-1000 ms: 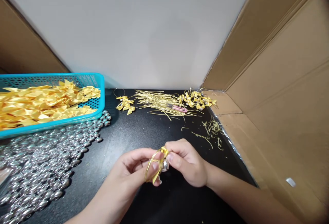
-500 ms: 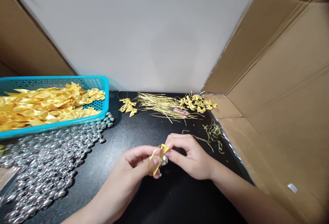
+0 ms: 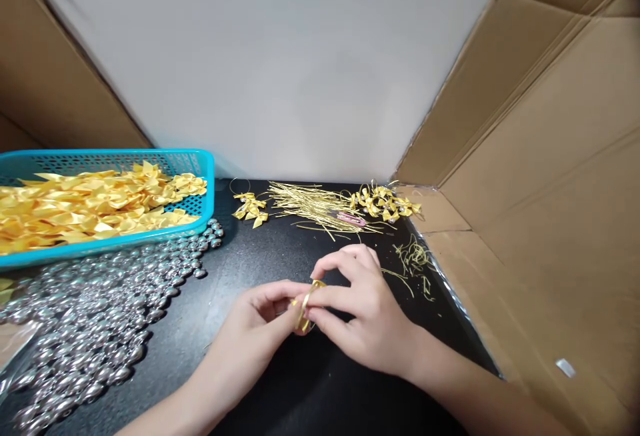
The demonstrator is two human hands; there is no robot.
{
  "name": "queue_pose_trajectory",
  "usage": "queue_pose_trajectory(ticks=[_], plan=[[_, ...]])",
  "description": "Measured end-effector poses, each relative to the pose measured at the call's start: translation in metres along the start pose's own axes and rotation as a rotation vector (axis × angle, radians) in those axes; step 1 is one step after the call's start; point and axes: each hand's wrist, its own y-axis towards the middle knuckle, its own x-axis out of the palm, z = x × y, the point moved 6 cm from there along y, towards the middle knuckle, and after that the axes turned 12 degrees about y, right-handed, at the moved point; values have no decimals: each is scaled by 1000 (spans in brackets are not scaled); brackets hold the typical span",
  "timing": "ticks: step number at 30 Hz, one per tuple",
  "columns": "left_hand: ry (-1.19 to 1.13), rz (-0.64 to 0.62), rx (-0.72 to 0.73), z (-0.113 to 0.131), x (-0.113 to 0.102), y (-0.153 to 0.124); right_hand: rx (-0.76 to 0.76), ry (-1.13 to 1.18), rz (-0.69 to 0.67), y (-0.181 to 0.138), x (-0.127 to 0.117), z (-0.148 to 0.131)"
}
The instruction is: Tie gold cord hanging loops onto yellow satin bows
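Note:
Between my two hands, above the black table, is a yellow ribbon bow (image 3: 304, 316) with a gold cord loop. My left hand (image 3: 263, 319) pinches the bow from the left between thumb and fingers. From the right, my right hand (image 3: 357, 309) has its thumb and index finger closed on the cord and the bow's edge, with the other fingers curled above. Fingers cover most of the bow, and the silver bell-like bead on it is hidden now.
A turquoise basket (image 3: 212, 189) of yellow bows stands at left, with many silver beads (image 3: 115, 303) before it. Farther back lie finished bows (image 3: 250, 208), gold cords (image 3: 310, 203), a pink tool (image 3: 351, 219), more beaded bows (image 3: 385, 201) and cord scraps (image 3: 414, 256). Cardboard walls (image 3: 550, 156) flank the table.
My right hand has shifted its fingers leftward over the bow and cord loop, and its wrist has turned. The bow has rotated, and its silver bead has gone out of sight.

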Motion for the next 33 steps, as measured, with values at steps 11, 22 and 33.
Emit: queue_pose_trajectory(ticks=[11,22,33], plan=[[78,38,27,5,-5,1,-23,179,89,-1,-2,10],[46,74,-20,1,-11,10,182,892,292,-3,-13,38],[118,62,-6,-4,-17,17,389,1111,315,5,-36,38]])
